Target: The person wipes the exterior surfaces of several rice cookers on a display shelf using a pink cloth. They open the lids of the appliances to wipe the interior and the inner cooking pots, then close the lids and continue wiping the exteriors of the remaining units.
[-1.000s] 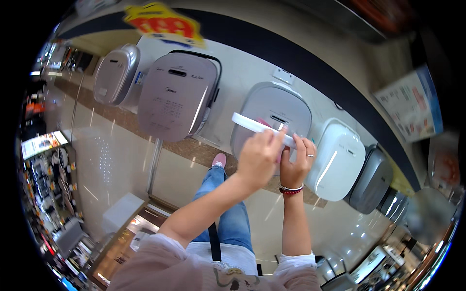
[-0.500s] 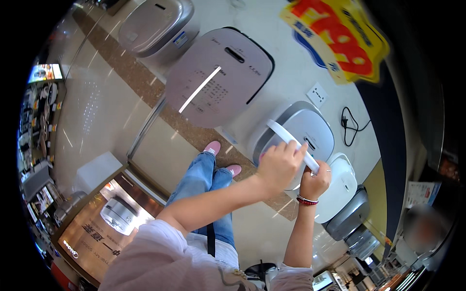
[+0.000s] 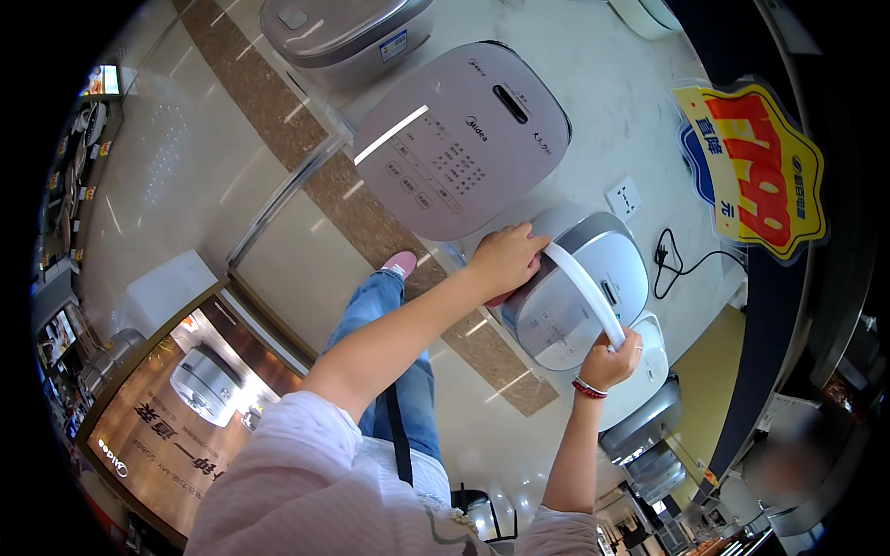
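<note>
A white curved handle arches over the silver-grey rice cooker in front of me, standing clear of its lid. My right hand, with a ring and a red bracelet, is closed round the handle's near right end. At the far left end, my left hand is closed with its fingertips on the handle. Something pinkish red shows beneath the left hand, too little of it to name. Whether the handle is joined to the cooker is hidden by my hands.
A large mauve rice cooker stands to the left, another cooker beyond it. A white cooker adjoins on the right. A black power cord, a wall-type socket and a yellow price sign are on the far side.
My left hand has slid from the middle of the handle to its far left end. My right hand keeps hold of the near end. The view has shifted slightly.
</note>
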A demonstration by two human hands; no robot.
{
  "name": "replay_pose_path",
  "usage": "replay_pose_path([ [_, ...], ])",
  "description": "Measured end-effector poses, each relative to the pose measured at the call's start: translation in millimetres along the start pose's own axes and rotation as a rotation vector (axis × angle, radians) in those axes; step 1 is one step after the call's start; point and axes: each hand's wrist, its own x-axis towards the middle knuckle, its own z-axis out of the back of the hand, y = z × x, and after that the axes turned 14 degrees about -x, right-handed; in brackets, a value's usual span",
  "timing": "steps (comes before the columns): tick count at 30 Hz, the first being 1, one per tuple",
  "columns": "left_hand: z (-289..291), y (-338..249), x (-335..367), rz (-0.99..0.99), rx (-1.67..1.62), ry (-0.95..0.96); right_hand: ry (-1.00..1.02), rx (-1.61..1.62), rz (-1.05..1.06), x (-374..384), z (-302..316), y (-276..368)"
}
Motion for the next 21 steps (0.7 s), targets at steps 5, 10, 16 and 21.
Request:
replay_pose_path([
  [5,4.1,6.7,8.9,0.05,-0.053,0.118,-0.032,-0.033,-0.019,-4.1,-2.8,-1.2],
  [10,2.9,7.7,13.1,0.093,-0.066,0.151,-0.015,-0.004,-0.019,-5.9,0.6,-1.7],
  [16,2.8,7.8,4.8,0.219,-0.165,0.115,0.02,0.089,0.027,-2.0,4.3,-0.9],
  [21,6.5,-9.8,-19.1,0.336,-0.203,0.15,0.085,0.139,0.089,1.6,11.0,-10.6],
])
